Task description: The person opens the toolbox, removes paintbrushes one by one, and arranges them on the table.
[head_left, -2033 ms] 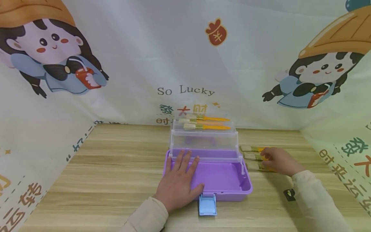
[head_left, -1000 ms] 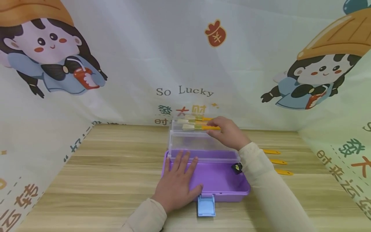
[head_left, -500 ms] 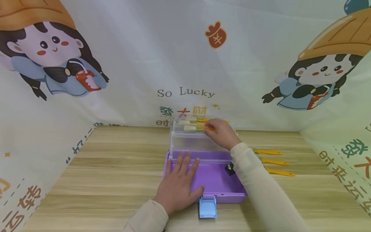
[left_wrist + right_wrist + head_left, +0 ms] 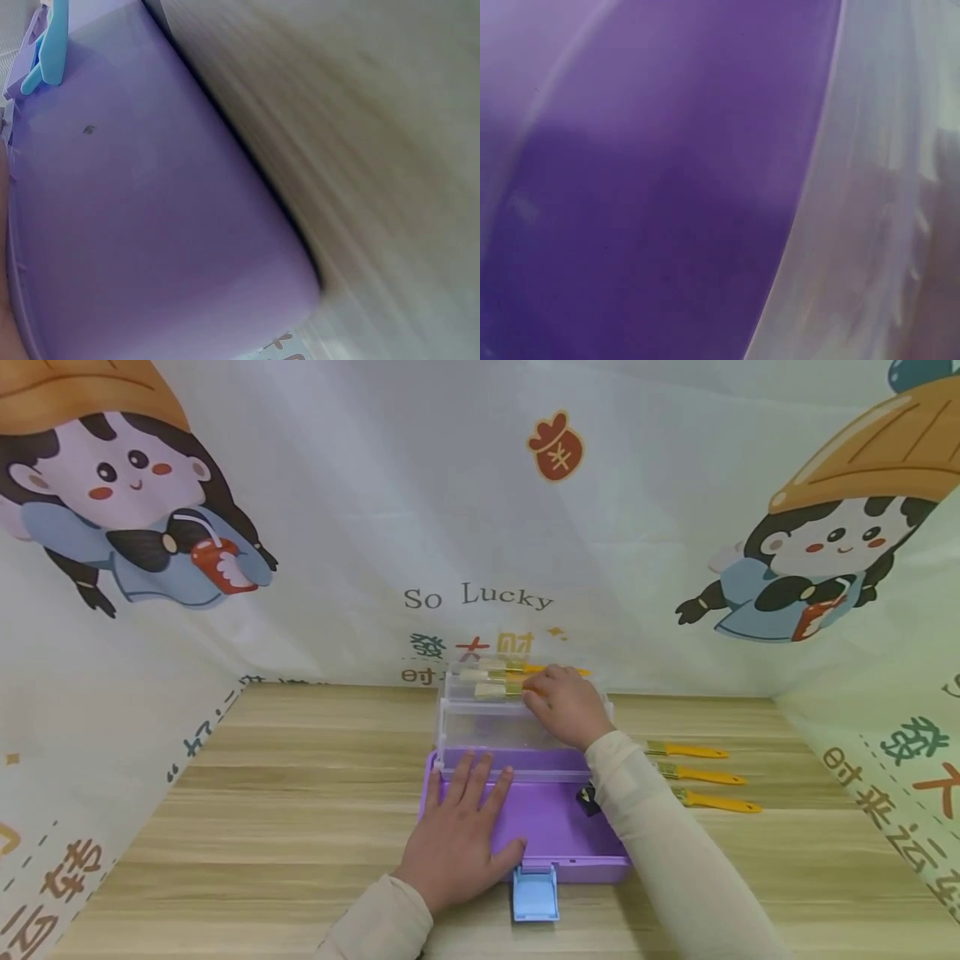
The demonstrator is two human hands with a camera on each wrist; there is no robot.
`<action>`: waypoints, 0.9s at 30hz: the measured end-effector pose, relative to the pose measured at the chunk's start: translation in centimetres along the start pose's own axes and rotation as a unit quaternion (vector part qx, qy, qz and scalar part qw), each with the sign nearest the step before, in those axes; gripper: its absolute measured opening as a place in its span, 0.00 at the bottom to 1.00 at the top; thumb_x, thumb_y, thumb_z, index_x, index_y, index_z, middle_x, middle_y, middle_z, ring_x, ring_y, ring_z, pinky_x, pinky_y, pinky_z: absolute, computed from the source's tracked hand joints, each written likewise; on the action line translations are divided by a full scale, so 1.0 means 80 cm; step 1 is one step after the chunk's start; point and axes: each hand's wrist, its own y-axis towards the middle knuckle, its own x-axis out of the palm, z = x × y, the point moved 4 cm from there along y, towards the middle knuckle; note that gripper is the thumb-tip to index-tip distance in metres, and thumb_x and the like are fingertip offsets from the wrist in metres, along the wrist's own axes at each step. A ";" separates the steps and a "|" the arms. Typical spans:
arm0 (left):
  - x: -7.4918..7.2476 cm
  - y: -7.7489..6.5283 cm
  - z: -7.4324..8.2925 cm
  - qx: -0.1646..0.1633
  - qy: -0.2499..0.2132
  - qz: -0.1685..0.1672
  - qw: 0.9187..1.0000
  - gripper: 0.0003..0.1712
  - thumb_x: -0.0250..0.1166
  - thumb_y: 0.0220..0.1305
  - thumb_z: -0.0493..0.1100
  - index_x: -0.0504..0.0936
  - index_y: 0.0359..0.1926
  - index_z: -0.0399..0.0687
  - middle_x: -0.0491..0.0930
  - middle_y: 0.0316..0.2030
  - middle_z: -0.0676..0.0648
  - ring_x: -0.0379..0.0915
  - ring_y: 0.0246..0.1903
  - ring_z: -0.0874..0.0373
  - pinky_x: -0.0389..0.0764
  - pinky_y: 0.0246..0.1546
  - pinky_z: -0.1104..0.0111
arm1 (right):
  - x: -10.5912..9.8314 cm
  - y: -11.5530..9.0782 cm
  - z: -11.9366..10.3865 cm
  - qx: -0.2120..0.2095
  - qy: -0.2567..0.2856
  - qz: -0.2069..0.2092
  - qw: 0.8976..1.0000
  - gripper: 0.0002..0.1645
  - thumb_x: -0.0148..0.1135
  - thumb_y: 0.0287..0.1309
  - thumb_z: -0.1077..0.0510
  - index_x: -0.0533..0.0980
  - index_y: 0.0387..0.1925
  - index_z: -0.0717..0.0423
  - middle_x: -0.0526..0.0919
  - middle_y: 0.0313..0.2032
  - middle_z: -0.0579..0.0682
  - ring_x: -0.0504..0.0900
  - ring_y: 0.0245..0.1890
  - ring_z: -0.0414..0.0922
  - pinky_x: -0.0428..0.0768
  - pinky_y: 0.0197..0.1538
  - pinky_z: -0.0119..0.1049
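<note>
I'm seeing the blue latch (image 4: 536,897) hanging at the bottom middle of the frame. Just beyond it, the left hand (image 4: 461,843) is resting over the left side of the purple box (image 4: 592,871), its fingers straight and spread. Toward the right, three brushes (image 4: 708,776) are lying on the desk (image 4: 300,802), partly behind the right sleeve (image 4: 675,843). Mid-frame, a clear tray (image 4: 480,727) is standing over the box's back; there the right hand (image 4: 567,702) is gripping the front brush (image 4: 491,691) by its handle, fingers curled. Two more brushes (image 4: 513,667) are lying behind it, before a printed cloth (image 4: 375,527).
</note>
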 end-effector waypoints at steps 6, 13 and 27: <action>0.000 -0.001 0.000 0.001 -0.002 0.003 1.000 0.47 0.46 0.66 0.71 0.58 0.77 0.50 0.51 0.76 0.39 0.40 0.76 0.43 0.44 0.68 0.37 | 0.001 -0.001 -0.003 -0.006 -0.035 0.007 0.999 0.22 0.47 0.73 0.51 0.83 0.52 0.55 0.82 0.48 0.54 0.77 0.50 0.56 0.76 0.53 0.52; 0.000 0.000 0.000 -0.001 0.001 0.001 1.000 0.47 0.46 0.66 0.71 0.58 0.77 0.51 0.51 0.76 0.39 0.39 0.76 0.43 0.44 0.69 0.38 | 0.001 -0.004 -0.004 0.004 -0.032 0.007 0.999 0.23 0.45 0.73 0.50 0.82 0.54 0.54 0.81 0.50 0.53 0.76 0.51 0.55 0.76 0.52 0.53; -0.003 0.000 0.000 -0.004 -0.008 0.007 1.000 0.46 0.48 0.65 0.70 0.59 0.76 0.50 0.52 0.75 0.38 0.41 0.75 0.42 0.44 0.68 0.37 | -0.001 -0.006 -0.006 0.009 -0.022 0.001 1.000 0.24 0.43 0.73 0.51 0.81 0.56 0.54 0.81 0.54 0.52 0.75 0.56 0.57 0.74 0.55 0.55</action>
